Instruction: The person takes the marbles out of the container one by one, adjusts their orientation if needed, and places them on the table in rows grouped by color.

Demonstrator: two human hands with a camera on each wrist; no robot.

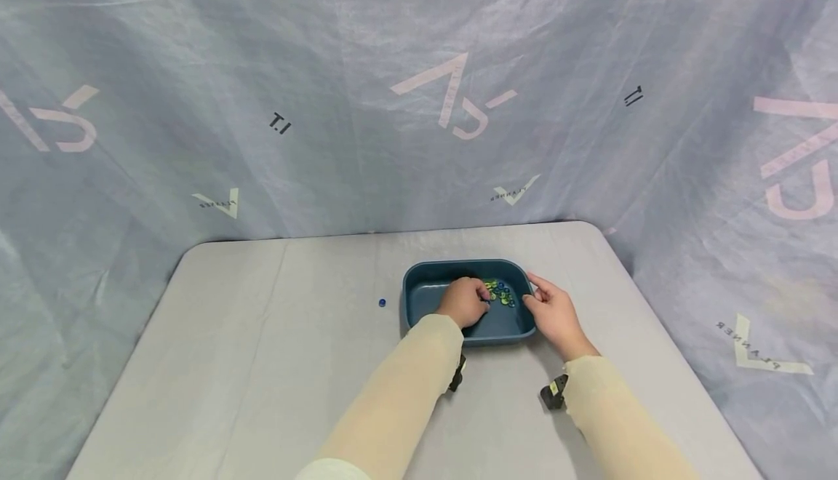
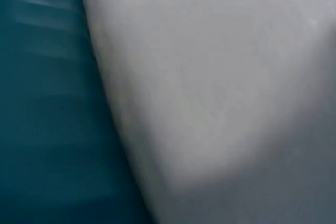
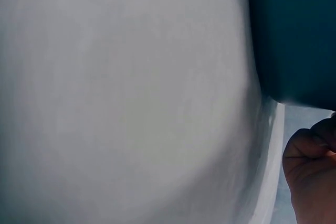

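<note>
A dark blue-green rectangular tray (image 1: 468,340) sits on the table, with a cluster of small yellow-green and blue bead-like pieces (image 1: 504,295) at its right end. My left hand (image 1: 463,301) reaches down inside it, fingers curled beside the left edge of the cluster; I cannot tell whether they pinch a piece. At the right end, my right hand (image 1: 553,314) holds the tray's rim, thumb over the edge. The right wrist view shows part of that hand (image 3: 312,166) below the tray's corner (image 3: 299,40). In the left wrist view only the tray's side (image 2: 58,108) and tabletop show.
One small blue piece (image 1: 382,302) lies on the table left of the tray. The light grey table (image 1: 196,364) has rounded far corners. Printed grey-blue sheeting (image 1: 366,102) hangs behind it and along both sides.
</note>
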